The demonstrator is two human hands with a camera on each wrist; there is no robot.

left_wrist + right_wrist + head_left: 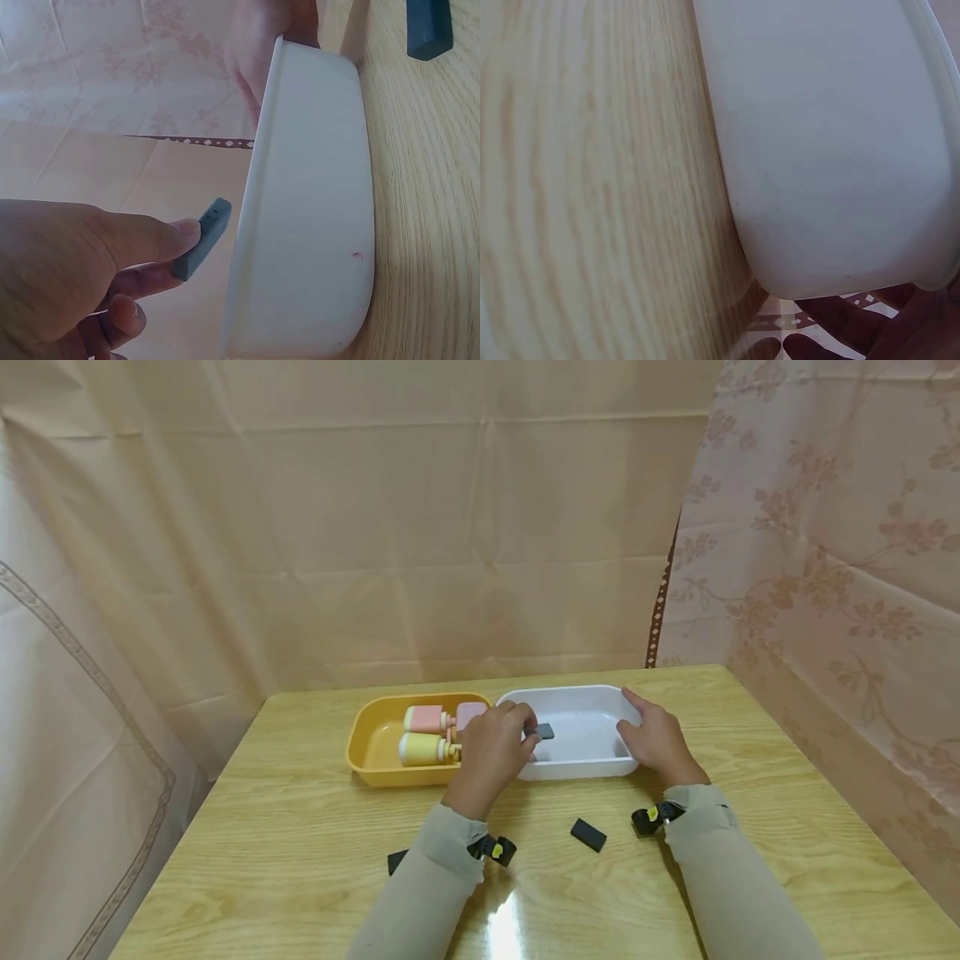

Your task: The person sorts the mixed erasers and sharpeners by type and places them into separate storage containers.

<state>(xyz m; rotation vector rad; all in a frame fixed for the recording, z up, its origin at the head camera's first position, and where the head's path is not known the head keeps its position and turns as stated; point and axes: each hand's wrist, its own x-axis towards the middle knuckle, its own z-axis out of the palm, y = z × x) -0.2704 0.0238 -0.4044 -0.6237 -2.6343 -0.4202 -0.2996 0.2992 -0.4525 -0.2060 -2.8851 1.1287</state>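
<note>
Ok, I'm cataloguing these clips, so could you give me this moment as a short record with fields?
Left hand: left hand pinches a grey block above the white tray
Right hand: right hand grips the white tray's right end
Orange tray: orange tray, left of the white one, holds a pink piece, a yellow piece and a partly hidden lilac piece
Loose: black block; second black block, partly hidden by the left sleeve
Surface: wood-grain table
</note>
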